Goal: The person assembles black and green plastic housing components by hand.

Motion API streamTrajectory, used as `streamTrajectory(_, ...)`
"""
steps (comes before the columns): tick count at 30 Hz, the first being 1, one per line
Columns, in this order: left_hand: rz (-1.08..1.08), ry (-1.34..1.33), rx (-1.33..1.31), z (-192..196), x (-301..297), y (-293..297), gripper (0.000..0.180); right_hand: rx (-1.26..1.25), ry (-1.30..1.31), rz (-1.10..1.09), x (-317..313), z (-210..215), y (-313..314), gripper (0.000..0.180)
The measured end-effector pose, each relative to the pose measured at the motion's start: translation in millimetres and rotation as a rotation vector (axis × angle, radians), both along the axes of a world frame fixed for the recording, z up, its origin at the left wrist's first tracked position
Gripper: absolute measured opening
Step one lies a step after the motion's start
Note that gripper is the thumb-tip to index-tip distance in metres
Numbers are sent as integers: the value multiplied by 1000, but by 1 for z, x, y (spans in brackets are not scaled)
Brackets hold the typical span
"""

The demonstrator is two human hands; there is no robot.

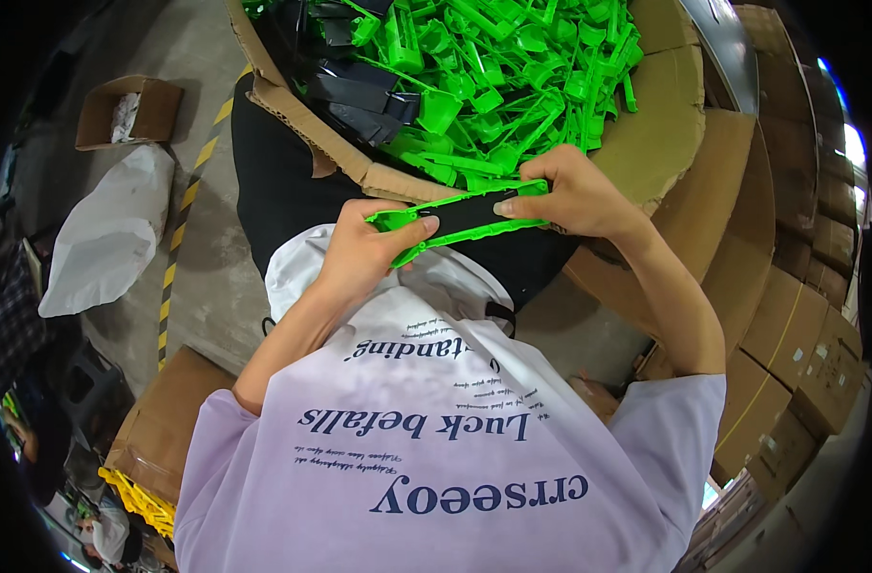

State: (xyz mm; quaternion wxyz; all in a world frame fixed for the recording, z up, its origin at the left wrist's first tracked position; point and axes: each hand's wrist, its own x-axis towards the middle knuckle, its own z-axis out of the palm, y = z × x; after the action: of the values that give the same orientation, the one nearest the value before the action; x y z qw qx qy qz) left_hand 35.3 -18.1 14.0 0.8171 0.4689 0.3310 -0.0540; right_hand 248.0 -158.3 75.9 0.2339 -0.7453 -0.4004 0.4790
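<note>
While both hands work at chest height, they share one long green plastic part (455, 218) with a black insert (469, 212) set along its middle. Left hand (359, 253): fingers curled shut around the part's left end, thumb pressed flat on top near the edge of the insert. Right hand (565, 196): fingers closed over the right end, thumb tip lying on the black insert, the remaining fingers wrapped behind the green frame. Part lies roughly level, tilted slightly down to the left, held in the air just in front of the near rim of a large cardboard box (684, 134) and above the person's pale lilac shirt (455, 430). Box is torn at the near edge and holds a heap of green plastic parts (512, 67) of the same colour, tangled together; a few black pieces (359, 91) sit at the heap's left side. To the right, stacked brown cartons (798, 334) run down the edge of the view. On the concrete floor at left: a white sack (106, 239), a small open cardboard box (130, 110), and a yellow-and-black striped line (183, 229). Lower left: another brown carton (159, 420) with yellow plastic pieces (140, 497) beside it. Whether the insert is fully seated in the frame cannot be told.
</note>
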Motion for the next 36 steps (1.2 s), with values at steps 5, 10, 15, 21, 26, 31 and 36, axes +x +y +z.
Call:
streamTrajectory(5,5,11,-22,9,3,1,18,38,-48,59,5,-3,0,37)
streamTrajectory(10,-31,30,46,11,3,2,16,4,-8,12,-1,-7,-2,31)
streamTrajectory(15,-18,-75,-55,21,-1,1,12,98,100,-235,-33,22,10,19)
streamTrajectory(21,-91,-100,33,40,-14,11,12,209,97,-237,-45,35,5,18)
streamTrajectory(26,-112,-89,23,46,-12,14,13,179,195,-374,-48,39,-4,17)
streamTrajectory(31,-119,-264,-92,31,-15,19,23,228,98,-595,-40,55,-23,19)
streamTrajectory(36,-187,-384,-151,12,-11,16,48,1104,-56,-1502,29,53,-142,22)
